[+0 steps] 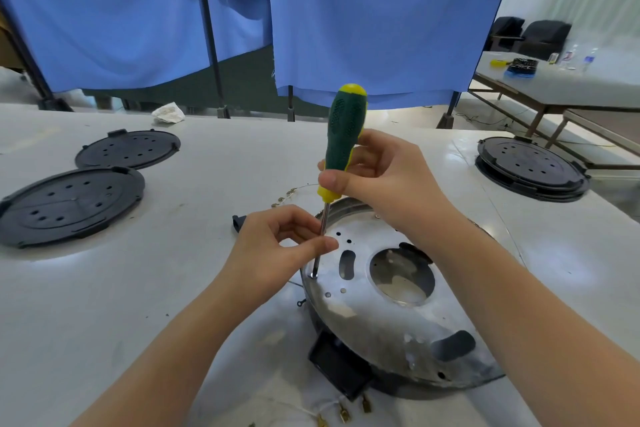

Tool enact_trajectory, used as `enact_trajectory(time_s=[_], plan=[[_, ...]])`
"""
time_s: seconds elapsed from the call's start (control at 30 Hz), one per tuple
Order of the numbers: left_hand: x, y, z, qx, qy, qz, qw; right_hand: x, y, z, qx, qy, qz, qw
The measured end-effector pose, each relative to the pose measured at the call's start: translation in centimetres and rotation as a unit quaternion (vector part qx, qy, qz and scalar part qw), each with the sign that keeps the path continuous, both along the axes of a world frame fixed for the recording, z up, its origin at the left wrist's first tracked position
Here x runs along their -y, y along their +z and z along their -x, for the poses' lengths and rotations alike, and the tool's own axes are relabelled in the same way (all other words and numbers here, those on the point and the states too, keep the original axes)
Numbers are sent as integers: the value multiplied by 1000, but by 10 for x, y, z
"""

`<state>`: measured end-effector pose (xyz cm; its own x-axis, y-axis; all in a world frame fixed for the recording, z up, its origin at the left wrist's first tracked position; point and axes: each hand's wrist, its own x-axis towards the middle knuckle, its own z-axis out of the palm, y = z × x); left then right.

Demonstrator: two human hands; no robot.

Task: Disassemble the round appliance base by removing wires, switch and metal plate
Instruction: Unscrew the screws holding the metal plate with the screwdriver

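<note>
The right hand (384,177) grips the green screwdriver (343,146) handle; the left hand (277,246) pinches its shaft, tip at the metal plate (374,319) rim. Keep the shaft upright, press down firmly while turning, and steady the appliance base (339,364).

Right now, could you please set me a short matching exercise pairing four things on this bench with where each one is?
Things:
1. screwdriver
2. metal plate
3. two loose black covers
4. white crumpled cloth

Places:
A. far edge of the table
B. lying flat at the left
C. on top of the round base
D. upright, handle in the right hand, shaft steadied by the left hand

Pairs: 1-D, 2-C, 3-B, 4-A
</note>
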<state>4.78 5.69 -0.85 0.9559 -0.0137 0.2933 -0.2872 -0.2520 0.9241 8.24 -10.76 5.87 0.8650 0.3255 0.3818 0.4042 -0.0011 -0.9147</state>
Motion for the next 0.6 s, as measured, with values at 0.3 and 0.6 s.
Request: enact_trajectory(time_s=[0.3, 0.6], plan=[[-2, 0, 8, -4, -73, -13, 997, 0, 1, 4, -35, 106, 41, 993], [5, 3, 4, -17, -14, 44, 999, -2, 1, 5, 14, -3, 100, 995]])
